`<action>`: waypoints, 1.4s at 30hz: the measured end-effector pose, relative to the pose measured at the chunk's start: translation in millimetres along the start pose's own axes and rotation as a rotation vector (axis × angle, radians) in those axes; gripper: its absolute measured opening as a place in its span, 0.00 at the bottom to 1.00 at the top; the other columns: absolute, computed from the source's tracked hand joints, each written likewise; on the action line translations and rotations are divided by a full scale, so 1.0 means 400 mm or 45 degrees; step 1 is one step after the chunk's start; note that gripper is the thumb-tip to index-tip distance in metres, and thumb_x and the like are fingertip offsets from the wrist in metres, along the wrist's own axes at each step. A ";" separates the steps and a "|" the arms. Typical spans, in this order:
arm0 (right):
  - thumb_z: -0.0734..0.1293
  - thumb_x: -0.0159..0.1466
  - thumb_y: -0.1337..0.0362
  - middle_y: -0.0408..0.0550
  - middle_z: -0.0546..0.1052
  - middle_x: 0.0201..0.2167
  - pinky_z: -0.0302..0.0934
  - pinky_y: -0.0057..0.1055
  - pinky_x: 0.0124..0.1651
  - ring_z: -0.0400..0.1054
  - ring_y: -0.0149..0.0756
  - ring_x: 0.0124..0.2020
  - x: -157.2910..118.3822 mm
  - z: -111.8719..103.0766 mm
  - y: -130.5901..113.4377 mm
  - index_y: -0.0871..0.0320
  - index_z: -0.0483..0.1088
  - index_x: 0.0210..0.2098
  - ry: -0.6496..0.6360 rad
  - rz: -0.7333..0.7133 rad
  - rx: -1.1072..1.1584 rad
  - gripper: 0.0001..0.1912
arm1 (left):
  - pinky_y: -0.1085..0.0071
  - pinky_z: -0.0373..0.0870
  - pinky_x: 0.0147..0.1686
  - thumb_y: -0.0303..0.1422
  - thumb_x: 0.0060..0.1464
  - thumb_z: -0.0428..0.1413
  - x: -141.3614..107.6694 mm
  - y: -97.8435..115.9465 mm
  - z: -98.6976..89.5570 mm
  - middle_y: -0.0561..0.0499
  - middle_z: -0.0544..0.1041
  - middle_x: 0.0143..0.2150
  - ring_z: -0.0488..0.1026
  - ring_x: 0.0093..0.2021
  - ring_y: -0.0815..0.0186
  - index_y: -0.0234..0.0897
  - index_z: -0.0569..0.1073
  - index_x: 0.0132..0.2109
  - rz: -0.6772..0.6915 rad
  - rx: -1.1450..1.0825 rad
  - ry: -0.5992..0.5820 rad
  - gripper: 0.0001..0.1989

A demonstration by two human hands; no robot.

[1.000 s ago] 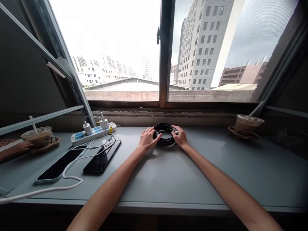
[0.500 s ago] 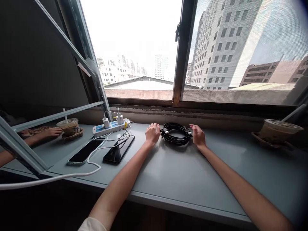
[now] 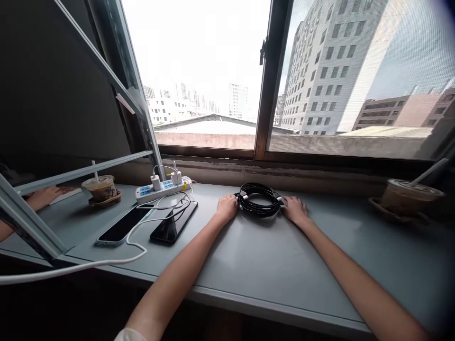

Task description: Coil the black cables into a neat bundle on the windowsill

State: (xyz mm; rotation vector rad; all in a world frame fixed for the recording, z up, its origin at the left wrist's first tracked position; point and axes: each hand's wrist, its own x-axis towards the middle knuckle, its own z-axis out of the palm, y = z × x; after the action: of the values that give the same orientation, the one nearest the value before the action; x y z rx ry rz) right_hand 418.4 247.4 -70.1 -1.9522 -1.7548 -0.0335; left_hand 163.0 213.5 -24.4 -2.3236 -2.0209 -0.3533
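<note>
A coiled black cable [image 3: 259, 211] with silvery connectors lies on the grey table near the window. My left hand [image 3: 226, 208] rests palm down at the coil's left edge, its fingers low on the table and its thumb side close against the cable. On the coil's right side, my right hand [image 3: 296, 210] lies palm down with fingers apart and the thumb beside a connector. Neither hand is wrapped round the cable; whether the thumbs touch it is hard to tell.
Two phones [image 3: 124, 225] [image 3: 174, 222] lie left under white charging wires, before a power strip [image 3: 163, 188]. Iced drinks stand at left [image 3: 99, 189] and right [image 3: 408, 196]. A metal frame [image 3: 39, 227] crosses the left side. Another person's hand [image 3: 48, 195] is beyond it.
Both my hands have come down onto the table beside the coil, and the right hand's fingers have turned outward and flattened. The other person's hand has moved left, away from the left drink.
</note>
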 end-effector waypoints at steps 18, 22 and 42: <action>0.60 0.66 0.59 0.52 0.67 0.49 0.58 0.44 0.52 0.62 0.39 0.51 -0.011 -0.067 -0.051 0.61 0.66 0.48 -0.092 0.019 -0.187 0.15 | 0.63 0.63 0.45 0.27 0.55 0.42 0.007 0.012 -0.040 0.39 0.70 0.47 0.67 0.49 0.54 0.34 0.69 0.45 0.082 0.217 -0.050 0.14; 0.60 0.66 0.59 0.52 0.67 0.50 0.57 0.44 0.53 0.61 0.40 0.51 -0.010 -0.068 -0.051 0.61 0.66 0.49 -0.114 0.028 -0.179 0.16 | 0.64 0.64 0.45 0.28 0.55 0.42 0.010 0.010 -0.038 0.41 0.71 0.46 0.67 0.49 0.55 0.34 0.69 0.44 0.078 0.239 -0.049 0.14; 0.59 0.66 0.58 0.52 0.65 0.52 0.55 0.45 0.54 0.60 0.41 0.52 -0.013 -0.062 -0.040 0.60 0.64 0.52 -0.169 0.032 -0.198 0.18 | 0.63 0.63 0.46 0.29 0.57 0.42 0.010 0.006 -0.013 0.40 0.70 0.48 0.66 0.51 0.55 0.32 0.68 0.48 0.068 0.203 -0.053 0.16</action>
State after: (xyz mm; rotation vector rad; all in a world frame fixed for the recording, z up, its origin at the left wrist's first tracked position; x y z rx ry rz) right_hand 410.4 233.6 -44.7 -2.1304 -1.8611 -0.0333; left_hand 165.0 215.9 -18.2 -2.3007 -1.9223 -0.1375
